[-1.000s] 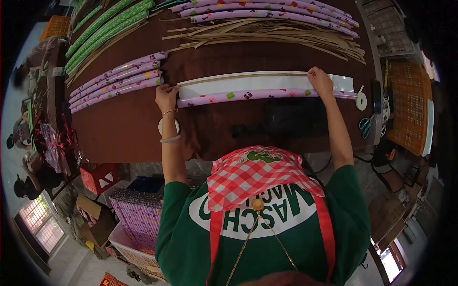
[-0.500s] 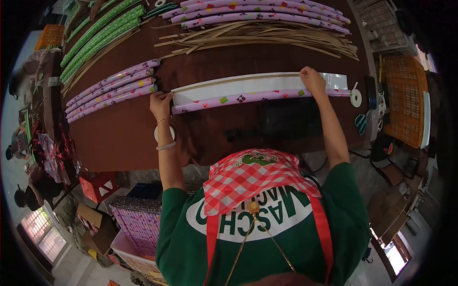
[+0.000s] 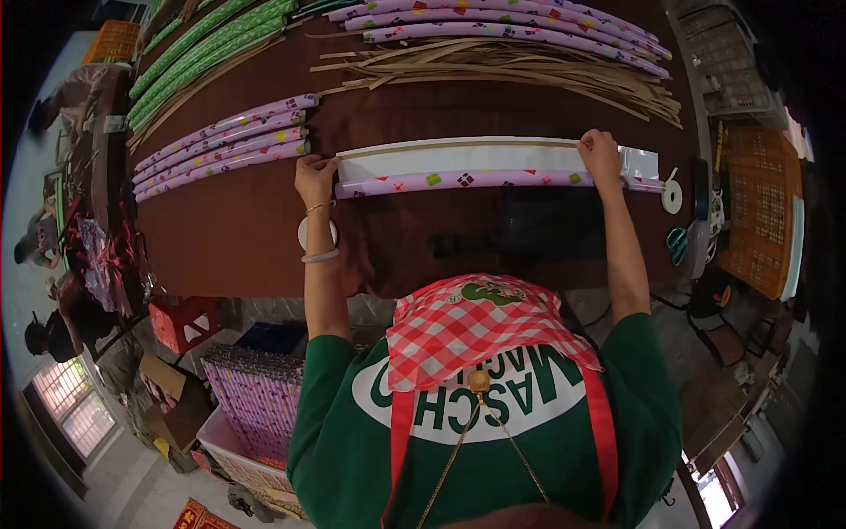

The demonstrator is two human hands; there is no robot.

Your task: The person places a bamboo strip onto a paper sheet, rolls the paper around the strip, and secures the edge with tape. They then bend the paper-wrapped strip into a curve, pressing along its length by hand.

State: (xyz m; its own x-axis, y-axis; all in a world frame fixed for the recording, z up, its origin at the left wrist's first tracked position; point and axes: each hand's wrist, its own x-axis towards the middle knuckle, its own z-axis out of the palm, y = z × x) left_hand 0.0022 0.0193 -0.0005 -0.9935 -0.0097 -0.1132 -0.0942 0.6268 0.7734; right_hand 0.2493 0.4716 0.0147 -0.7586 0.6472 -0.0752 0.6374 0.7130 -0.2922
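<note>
The paper roll (image 3: 458, 179) lies across the middle of the frame on the tabletop (image 3: 229, 238). The left hand (image 3: 314, 181) grips its left end; the right hand (image 3: 601, 157) grips near its right end.

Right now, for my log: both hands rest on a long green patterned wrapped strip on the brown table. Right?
Wrong colour: in the head view the left hand and right hand rest on a long lilac patterned wrapped strip on the brown table, not a green one.
</note>
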